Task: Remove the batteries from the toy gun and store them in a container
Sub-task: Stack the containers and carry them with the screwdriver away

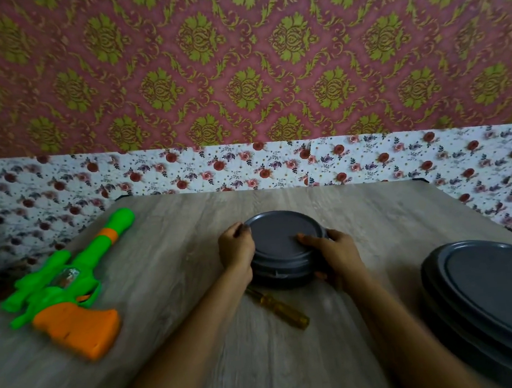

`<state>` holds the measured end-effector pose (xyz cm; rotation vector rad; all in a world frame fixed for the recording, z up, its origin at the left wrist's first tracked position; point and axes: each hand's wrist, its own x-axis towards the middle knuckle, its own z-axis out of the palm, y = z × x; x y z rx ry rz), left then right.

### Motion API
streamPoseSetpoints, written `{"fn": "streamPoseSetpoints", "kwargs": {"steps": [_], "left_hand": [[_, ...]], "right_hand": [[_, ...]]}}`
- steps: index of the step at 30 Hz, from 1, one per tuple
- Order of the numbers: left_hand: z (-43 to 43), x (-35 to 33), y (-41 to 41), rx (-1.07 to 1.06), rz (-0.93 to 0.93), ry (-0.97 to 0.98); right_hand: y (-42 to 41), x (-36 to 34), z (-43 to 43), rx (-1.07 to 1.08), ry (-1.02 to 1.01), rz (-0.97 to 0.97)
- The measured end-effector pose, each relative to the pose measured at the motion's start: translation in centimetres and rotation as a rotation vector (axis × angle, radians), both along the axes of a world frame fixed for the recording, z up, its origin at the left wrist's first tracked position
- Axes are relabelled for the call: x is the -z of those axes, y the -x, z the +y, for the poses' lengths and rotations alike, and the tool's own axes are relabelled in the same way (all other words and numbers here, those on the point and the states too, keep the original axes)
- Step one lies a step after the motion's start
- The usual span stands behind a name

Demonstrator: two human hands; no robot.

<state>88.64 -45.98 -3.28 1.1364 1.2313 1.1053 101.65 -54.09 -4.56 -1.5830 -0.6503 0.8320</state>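
- Grey plastic makes up the round container (281, 248) at mid-desk; its lid is on, so whatever lies inside cannot be seen.
- Left hand (236, 247) cups the container's left rim, its fingers (242, 227) curled against the lid's edge; the fingertips are blurred, so how tightly they grip is unclear.
- Right hand (334, 250) wraps the right side, thumb lying on the lid top and the other fingers clamped round the wall, partly hidden under the palm.
- One toy gun (67, 285), green with an orange grip and an orange band on the barrel, lies flat at the desk's left side, well apart from both hands; motion blur smears its outline, and no battery hatch can be made out.
- No batteries show anywhere in view.
- One yellow-handled screwdriver (279, 307) lies just in front of the container; its tip end runs under the left wrist and is hidden.
- A second, larger grey container (497, 303) sits at the right, lid on, cut off by the picture's right and bottom edges.
- Count: two containers, one gun, one screwdriver, two hands.
- Wood-grain desk (177, 266) meets floral paper at the back; its far corners are dim.
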Motion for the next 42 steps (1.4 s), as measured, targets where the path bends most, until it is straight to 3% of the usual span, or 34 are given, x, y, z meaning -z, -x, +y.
{"fn": "streamPoseSetpoints", "kwargs": {"steps": [6,10,16,25,34,36,38,40,42], "left_hand": [[-1.7,-0.7,0.7,0.075,0.003,-0.02],[-4.6,-2.9,-0.3,0.14,-0.073,-0.075],[-10.2,-5.5,-4.1,0.294,-0.146,-0.136],[-18.1,-5.7,-10.9,0.539,-0.199,-0.078],[-20.5,-4.8,-12.1,0.679,-0.142,-0.093],[-19.5,-4.6,-10.8,0.658,-0.047,-0.143],[-17.9,-4.2,-8.3,0.622,0.275,-0.362],[-16.2,-3.6,-5.1,0.569,0.675,-0.622],[-14.7,-2.6,-2.3,0.535,0.99,-0.707]], "right_hand": [[0.5,-1.9,-2.3,-0.007,0.003,-0.15],[-0.3,-5.1,-5.5,0.084,-0.036,-0.333],[-3.5,-8.7,-12.6,0.217,-0.054,-0.423],[-8.6,-9.1,-23.0,0.412,-0.017,-0.38],[-10.5,-7.6,-27.3,0.425,0.058,-0.342],[-11.1,-7.0,-28.1,0.483,0.139,-0.486],[-11.5,-6.4,-28.8,0.465,0.275,-0.565],[-11.5,-5.6,-29.1,0.353,0.338,-0.429],[-11.0,-5.1,-28.8,0.294,0.327,-0.317]]}}
